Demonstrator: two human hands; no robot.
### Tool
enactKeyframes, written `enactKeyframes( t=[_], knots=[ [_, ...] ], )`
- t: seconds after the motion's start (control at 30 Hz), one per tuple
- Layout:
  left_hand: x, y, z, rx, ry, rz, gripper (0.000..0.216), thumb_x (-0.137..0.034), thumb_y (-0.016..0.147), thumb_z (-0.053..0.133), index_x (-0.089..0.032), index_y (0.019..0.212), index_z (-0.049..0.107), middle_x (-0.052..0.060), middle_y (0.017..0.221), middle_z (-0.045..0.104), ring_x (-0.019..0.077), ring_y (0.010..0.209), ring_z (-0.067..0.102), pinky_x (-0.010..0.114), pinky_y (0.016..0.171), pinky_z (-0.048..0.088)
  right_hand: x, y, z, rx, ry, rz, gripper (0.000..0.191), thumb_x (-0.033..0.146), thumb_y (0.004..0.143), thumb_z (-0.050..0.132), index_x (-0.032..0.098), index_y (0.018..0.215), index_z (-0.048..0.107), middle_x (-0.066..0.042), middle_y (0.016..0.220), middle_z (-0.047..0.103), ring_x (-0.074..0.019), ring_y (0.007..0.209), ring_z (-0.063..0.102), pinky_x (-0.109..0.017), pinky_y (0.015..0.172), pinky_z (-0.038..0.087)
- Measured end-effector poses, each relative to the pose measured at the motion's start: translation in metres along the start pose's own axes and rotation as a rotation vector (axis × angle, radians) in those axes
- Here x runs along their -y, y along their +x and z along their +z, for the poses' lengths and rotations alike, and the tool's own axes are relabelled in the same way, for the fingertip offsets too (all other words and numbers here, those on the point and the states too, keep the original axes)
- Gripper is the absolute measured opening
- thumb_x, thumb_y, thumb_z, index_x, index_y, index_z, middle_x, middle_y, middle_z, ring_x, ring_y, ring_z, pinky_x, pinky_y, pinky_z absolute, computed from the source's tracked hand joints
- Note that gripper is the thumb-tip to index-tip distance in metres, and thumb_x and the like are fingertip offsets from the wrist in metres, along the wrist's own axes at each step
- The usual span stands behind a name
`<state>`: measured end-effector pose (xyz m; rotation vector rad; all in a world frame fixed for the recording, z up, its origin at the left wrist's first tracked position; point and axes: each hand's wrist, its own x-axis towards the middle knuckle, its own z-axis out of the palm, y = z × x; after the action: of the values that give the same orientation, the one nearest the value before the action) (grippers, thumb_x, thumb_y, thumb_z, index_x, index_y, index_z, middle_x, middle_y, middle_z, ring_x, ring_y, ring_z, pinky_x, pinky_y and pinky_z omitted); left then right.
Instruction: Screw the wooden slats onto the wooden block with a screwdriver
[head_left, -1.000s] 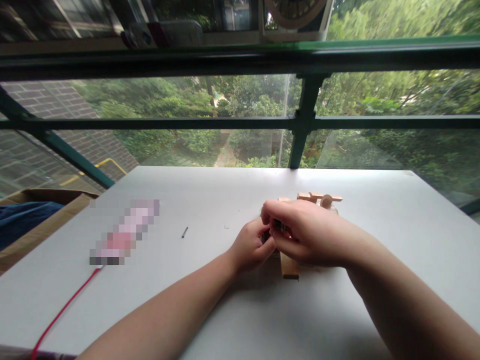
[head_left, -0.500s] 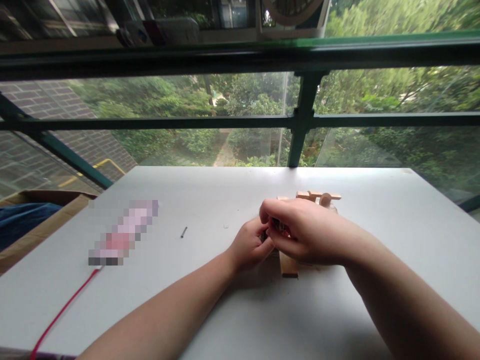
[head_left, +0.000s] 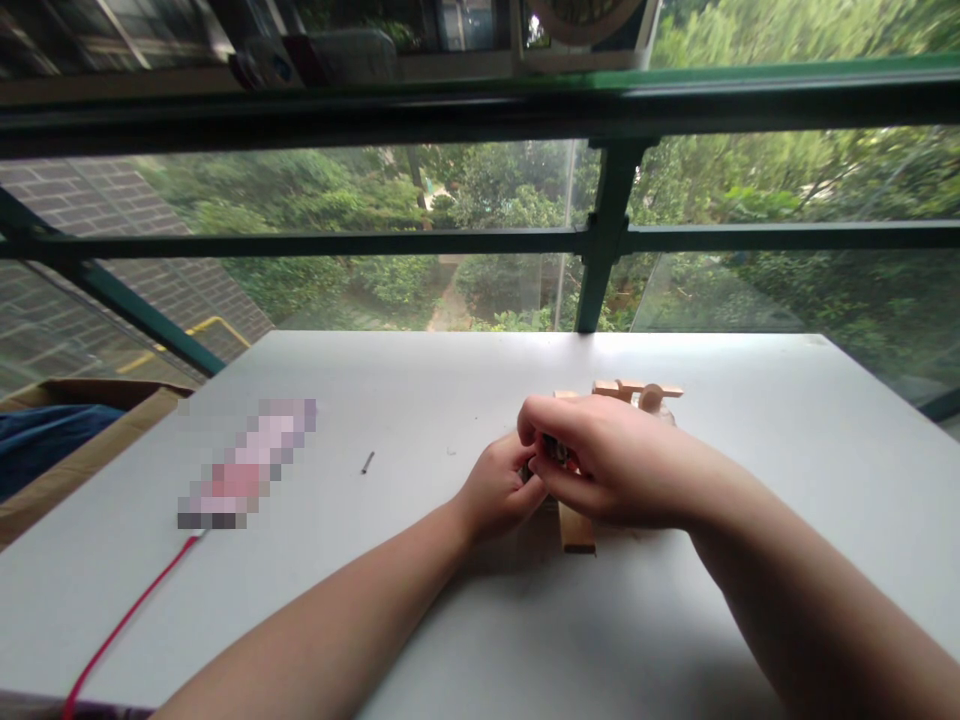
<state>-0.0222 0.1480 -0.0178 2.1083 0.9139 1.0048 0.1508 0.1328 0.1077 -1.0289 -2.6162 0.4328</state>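
A small wooden model (head_left: 576, 528) made of pale wood strips stands on the white table (head_left: 420, 390), mostly covered by my hands. Its far parts (head_left: 637, 391) stick out beyond my fingers. My right hand (head_left: 615, 462) curls over the model from above, fingers closed round a small dark and red part. My left hand (head_left: 499, 490) is pinched against the same spot from the left. What the left fingers hold is hidden.
A small dark screw (head_left: 367, 462) lies loose left of my hands. Further left is a blurred pinkish object (head_left: 244, 465) with a red cord (head_left: 124, 625) running to the near edge. A cardboard box (head_left: 67, 440) sits beside the table's left side. Glass railing stands behind.
Almost nothing differs. My hands stay locked together on the wooden model, with only slight finger shifts.
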Motion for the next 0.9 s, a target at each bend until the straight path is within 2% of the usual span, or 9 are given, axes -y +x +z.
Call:
enactKeyframes(
  t=[0.43, 0.6, 0.9],
  knots=[
    [0.0006, -0.0001, 0.001, -0.004, -0.009, 0.008, 0.013, -0.024, 0.081, 0.052, -0.016, 0.08, 0.061, 0.004, 0.089, 0.066, 0.0184, 0.085, 0.061, 0.027, 0.075, 0.049, -0.0014, -0.0007, -0.0014, 0.0, 0.012, -0.008, 0.012, 0.021, 0.081, 0.049, 0.021, 0.092, 0.052, -0.001, 0.08, 0.061, -0.0135, 0.068, 0.05, -0.025, 0.057, 0.028],
    [0.0032, -0.0016, 0.0005, -0.001, 0.038, -0.016, 0.011, -0.025, 0.078, 0.054, -0.015, 0.08, 0.058, 0.004, 0.086, 0.063, 0.0188, 0.08, 0.058, 0.029, 0.072, 0.048, -0.001, -0.0023, -0.0057, 0.064, 0.063, -0.09, 0.011, 0.016, 0.077, 0.048, 0.02, 0.087, 0.049, -0.001, 0.079, 0.06, -0.0139, 0.069, 0.05, -0.026, 0.06, 0.031],
    [-0.0061, 0.0022, 0.0002, 0.005, 0.002, -0.036, 0.013, -0.026, 0.085, 0.051, -0.015, 0.079, 0.054, 0.002, 0.077, 0.058, 0.0143, 0.071, 0.052, 0.025, 0.065, 0.043, -0.0045, -0.0017, -0.0008, -0.014, -0.024, 0.113, 0.015, 0.026, 0.09, 0.04, 0.024, 0.1, 0.05, 0.0, 0.079, 0.063, -0.0153, 0.067, 0.05, -0.026, 0.06, 0.029]
  ],
)
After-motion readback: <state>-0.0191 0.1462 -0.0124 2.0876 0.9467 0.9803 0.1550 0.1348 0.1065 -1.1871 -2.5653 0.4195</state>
